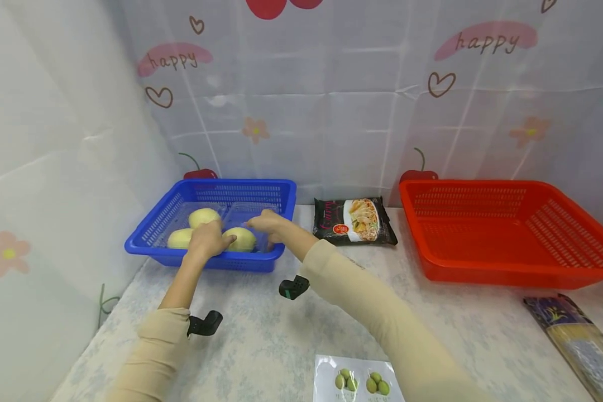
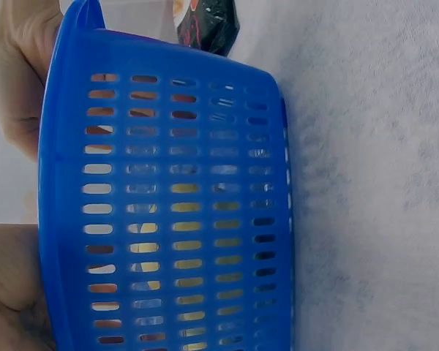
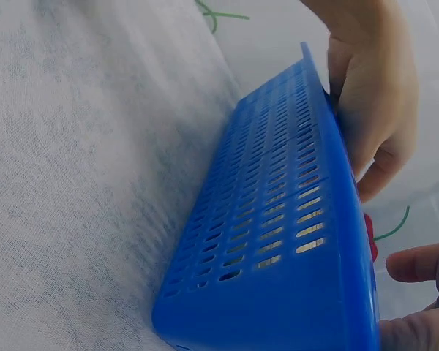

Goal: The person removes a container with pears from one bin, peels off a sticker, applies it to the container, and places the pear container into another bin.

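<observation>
A blue basket stands at the left of the table, with clear plastic trays inside. In it lie pale yellow rounded items, whose kind I cannot make out. My left hand reaches over the front rim among them; its thumb points toward the rightmost yellow item, while its other fingertips are hidden. Over the basket's right part is my right hand. In the right wrist view, fingers of the right hand show apart above the rim. Basket slots in the left wrist view reveal some yellow.
A black noodle packet lies right of the blue basket. Farther right stands a red basket, with a long pasta packet in front of it. A printed sheet with fruit pictures lies near the front. Patterned curtains hang behind.
</observation>
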A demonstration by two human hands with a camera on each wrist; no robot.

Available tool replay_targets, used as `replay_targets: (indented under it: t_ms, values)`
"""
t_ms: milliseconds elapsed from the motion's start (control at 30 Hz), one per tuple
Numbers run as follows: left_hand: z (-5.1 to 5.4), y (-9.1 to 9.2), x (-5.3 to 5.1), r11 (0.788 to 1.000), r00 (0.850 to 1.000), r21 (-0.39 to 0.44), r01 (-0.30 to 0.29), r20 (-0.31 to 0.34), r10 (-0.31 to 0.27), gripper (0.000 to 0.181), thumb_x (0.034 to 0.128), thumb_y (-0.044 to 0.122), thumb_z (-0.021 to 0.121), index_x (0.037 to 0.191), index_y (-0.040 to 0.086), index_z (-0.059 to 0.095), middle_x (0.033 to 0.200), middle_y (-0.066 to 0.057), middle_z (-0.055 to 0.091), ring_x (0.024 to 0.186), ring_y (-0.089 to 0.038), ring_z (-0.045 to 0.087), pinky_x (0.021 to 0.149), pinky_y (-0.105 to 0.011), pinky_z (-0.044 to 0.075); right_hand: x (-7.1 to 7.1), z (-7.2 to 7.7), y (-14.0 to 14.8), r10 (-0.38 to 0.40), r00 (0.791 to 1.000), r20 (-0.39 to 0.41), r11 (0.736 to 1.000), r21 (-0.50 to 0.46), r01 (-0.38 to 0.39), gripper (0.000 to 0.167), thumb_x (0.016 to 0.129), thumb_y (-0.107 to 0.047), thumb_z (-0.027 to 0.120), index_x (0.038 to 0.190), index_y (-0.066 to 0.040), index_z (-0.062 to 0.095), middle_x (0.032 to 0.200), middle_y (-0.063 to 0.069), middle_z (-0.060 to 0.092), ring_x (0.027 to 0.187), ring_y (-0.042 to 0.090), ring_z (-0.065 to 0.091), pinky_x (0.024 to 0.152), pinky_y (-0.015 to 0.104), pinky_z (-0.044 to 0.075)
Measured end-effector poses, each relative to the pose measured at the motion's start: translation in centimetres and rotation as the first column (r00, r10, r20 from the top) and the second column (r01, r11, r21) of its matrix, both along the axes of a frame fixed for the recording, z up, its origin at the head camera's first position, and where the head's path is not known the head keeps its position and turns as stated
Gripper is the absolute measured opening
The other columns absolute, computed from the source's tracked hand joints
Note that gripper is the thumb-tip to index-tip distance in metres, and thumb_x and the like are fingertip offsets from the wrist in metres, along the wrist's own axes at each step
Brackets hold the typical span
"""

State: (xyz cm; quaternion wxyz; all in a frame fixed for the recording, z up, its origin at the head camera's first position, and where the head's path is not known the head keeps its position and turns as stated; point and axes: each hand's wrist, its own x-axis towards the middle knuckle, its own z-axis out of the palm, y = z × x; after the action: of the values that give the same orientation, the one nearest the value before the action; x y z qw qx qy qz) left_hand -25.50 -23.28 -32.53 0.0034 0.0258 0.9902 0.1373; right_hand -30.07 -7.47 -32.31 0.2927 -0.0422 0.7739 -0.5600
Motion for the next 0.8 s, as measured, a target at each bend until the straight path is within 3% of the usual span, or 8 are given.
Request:
replay_targets:
  t_ms: [200,400,533,667,733,800]
  values:
    - [-0.4,0.2,0.0,0.995,1.0,0.1,0.0,-0.013,0.002,0.053,0.0949,0.023,0.051,0.129,-0.017,0.043,0.127,-0.034,0.049,0.115,-0.052,0.045,0.099,-0.064,0.029,0.0,-0.1,0.3,-0.038,0.999,0.027,0.996,-0.082,0.04,0.072,0.096,-0.012,0.048,0.151,-0.003,0.003,0.156,0.016,0.007,0.135,0.047,0.023,0.095,0.057,0.041]
    - [-0.1,-0.3,0.3,0.972,1.0,0.235,0.022,0.01,-0.025,0.053,0.0952,0.022,0.051,0.129,-0.017,0.04,0.119,-0.035,0.053,0.106,-0.049,0.053,0.09,-0.058,0.042,0.3,-0.1,0.5,-0.044,0.998,-0.042,0.995,-0.087,0.04,0.085,0.094,-0.005,0.05,0.149,-0.007,-0.015,0.156,0.018,0.0,0.132,0.045,0.029,0.068,0.041,0.056]
    - [0.0,-0.8,0.4,0.943,1.0,0.333,0.008,0.02,-0.016,0.053,0.0954,0.022,0.052,0.131,-0.014,0.038,0.132,-0.035,0.042,0.115,-0.05,0.046,0.091,-0.058,0.041,0.4,0.1,0.6,-0.064,0.994,-0.087,0.993,-0.1,0.055,0.091,0.092,0.001,0.052,0.148,-0.009,-0.019,0.156,0.017,-0.001,0.13,0.038,0.037,0.067,0.037,0.057]
    - [-0.1,-1.1,0.5,0.903,0.999,0.428,-0.034,0.008,0.034,0.055,0.0943,0.021,0.054,0.135,-0.011,0.037,0.144,-0.032,0.03,0.127,-0.051,0.032,0.099,-0.061,0.034,0.5,0.6,0.8,-0.1,0.987,-0.122,0.987,-0.136,0.084,0.092,0.088,0.01,0.052,0.149,-0.009,-0.016,0.157,0.016,-0.001,0.11,0.033,0.055,0.071,0.036,0.057]
    - [-0.1,-1.1,0.6,0.886,0.998,0.461,-0.05,-0.014,0.063,0.055,0.0928,0.019,0.056,0.135,-0.01,0.038,0.144,-0.031,0.031,0.125,-0.05,0.035,0.098,-0.059,0.036,0.5,0.8,0.9,-0.088,0.98,-0.176,0.994,-0.075,0.076,0.092,0.086,0.012,0.052,0.149,-0.007,-0.013,0.156,0.017,0.003,0.087,0.026,0.06,0.067,0.033,0.057]
    - [-0.1,-1.2,0.7,0.877,0.996,0.478,-0.056,-0.037,0.084,0.054,0.0916,0.018,0.058,0.135,-0.009,0.04,0.139,-0.031,0.037,0.118,-0.046,0.045,0.091,-0.054,0.043,0.6,1.1,1.0,-0.066,0.97,-0.234,0.997,0.011,0.071,0.091,0.085,0.011,0.052,0.149,-0.005,-0.01,0.156,0.017,0.011,0.066,0.019,0.055,0.057,0.028,0.054]
